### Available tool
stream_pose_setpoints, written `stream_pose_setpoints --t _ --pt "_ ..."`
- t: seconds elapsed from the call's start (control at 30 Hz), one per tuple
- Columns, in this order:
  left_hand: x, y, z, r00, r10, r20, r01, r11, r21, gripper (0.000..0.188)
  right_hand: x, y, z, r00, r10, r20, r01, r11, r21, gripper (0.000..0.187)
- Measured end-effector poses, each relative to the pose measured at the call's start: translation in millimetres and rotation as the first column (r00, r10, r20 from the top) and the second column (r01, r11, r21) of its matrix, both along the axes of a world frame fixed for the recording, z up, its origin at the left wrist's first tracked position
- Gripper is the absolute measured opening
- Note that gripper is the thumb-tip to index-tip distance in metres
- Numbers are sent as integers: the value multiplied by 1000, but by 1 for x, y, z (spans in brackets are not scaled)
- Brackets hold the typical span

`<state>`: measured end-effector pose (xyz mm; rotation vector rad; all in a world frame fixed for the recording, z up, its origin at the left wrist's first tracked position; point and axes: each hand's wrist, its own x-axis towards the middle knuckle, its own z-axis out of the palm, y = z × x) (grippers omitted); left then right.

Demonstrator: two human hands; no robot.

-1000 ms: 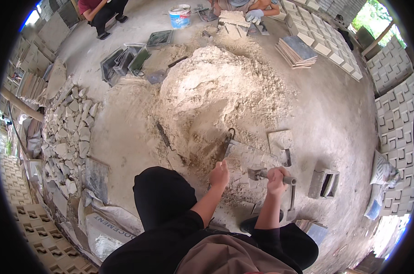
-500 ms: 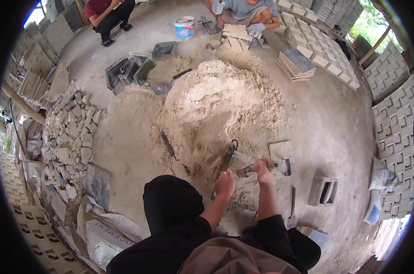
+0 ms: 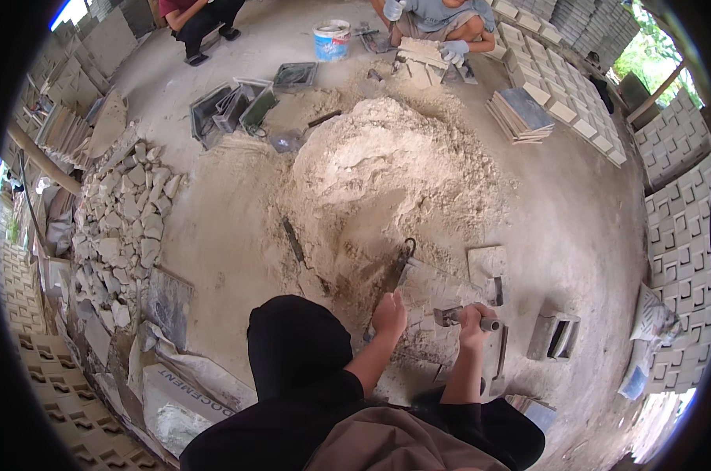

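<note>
My left hand (image 3: 389, 315) is closed around the near part of a dark metal bar (image 3: 395, 275). The bar's far end carries a curved hook, and it runs along the left edge of a flat, powder-covered slab (image 3: 430, 286). To the right, my right hand (image 3: 473, 323) grips a short hand tool with a round handle (image 3: 490, 324) and a flat metal head (image 3: 447, 316). That tool is over the right side of the slab; whether it touches is hard to tell. Loose pale material lies between my hands.
Ahead rises a heap of pale powder (image 3: 387, 153). Broken chunks (image 3: 120, 228) lie left, with dark moulds (image 3: 234, 106) and a bucket (image 3: 332, 41) beyond. A hollow block (image 3: 554, 334) stands right. One co-worker (image 3: 442, 27) squats at the far side; another person (image 3: 202, 23) squats far left.
My right hand has moved down and to the right with the tool, away from my left hand. My left hand keeps its grip on the bar. The whole view has shifted slightly.
</note>
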<state>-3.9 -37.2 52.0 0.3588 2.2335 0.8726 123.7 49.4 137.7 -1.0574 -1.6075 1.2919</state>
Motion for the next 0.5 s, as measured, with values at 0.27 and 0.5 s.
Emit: stream_pose_setpoints --t 0.27,0.5 --pt "1 1 -1 997 -44 60 46 998 -37 45 32 -24 1 997 14 -71 -17 999 -35 26" --pt "13 6 -22 999 -49 7 49 999 7 48 58 -48 -13 994 17 108 -35 987 160 23"
